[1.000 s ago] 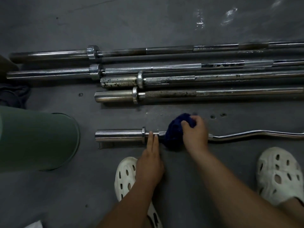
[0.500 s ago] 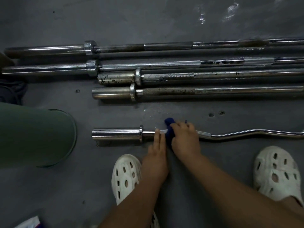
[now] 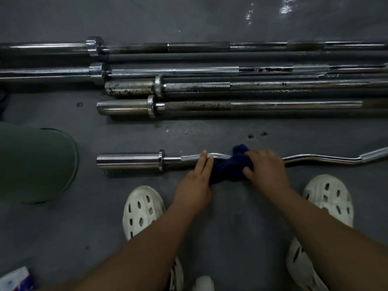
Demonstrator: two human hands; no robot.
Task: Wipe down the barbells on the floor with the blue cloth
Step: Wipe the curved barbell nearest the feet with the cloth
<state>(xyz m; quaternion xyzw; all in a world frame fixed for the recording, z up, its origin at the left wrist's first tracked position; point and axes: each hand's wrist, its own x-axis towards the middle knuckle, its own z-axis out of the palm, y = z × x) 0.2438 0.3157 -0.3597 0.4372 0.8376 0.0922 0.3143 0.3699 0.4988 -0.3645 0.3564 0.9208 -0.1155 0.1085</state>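
A chrome curl bar (image 3: 134, 161) with a wavy shaft lies across the grey floor nearest to me. The dark blue cloth (image 3: 228, 166) is wrapped over its shaft. My right hand (image 3: 264, 166) grips the cloth on the bar. My left hand (image 3: 197, 181) rests with straight fingers on the shaft just left of the cloth. Several straight barbells (image 3: 210, 106) lie in parallel rows farther away, some spotted with rust.
A green cylindrical bin (image 3: 35, 164) lies on its side at the left. My white perforated clogs stand on the floor, one (image 3: 142, 208) under my left arm, one (image 3: 327, 202) at the right. A white and blue packet (image 3: 14, 280) shows at the bottom left corner.
My right hand has slid the cloth to the right along the curl bar's shaft. My left hand has also shifted right along the shaft. The cloth now shows more, hanging below the bar.
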